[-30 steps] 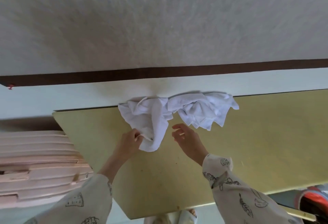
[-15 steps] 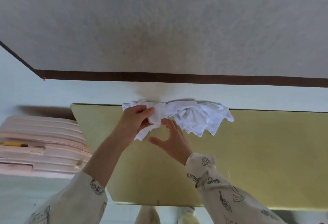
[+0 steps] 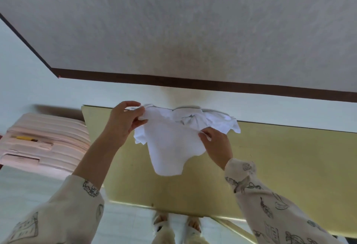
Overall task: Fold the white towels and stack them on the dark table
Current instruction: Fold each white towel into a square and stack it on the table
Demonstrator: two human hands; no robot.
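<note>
Above the far edge of the yellow-green flat table [image 3: 280, 166], I see the left hand [image 3: 123, 124] and the right hand [image 3: 217, 145] each pinching a top corner of one white cloth towel [image 3: 172, 147], which hangs spread between them; a crumpled white towel pile [image 3: 210, 121] lies behind it at that edge.

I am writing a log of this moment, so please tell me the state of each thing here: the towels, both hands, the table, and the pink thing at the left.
Held white towel: unfolded, spread between both hands, hanging above the table.
Crumpled white towels: unfolded heap at the far edge.
Left hand: pinches a towel corner.
Right hand: pinches the opposite edge.
Yellow-green table: no folded stack yet.
Pink ribbed case: lying beside the table.
</note>
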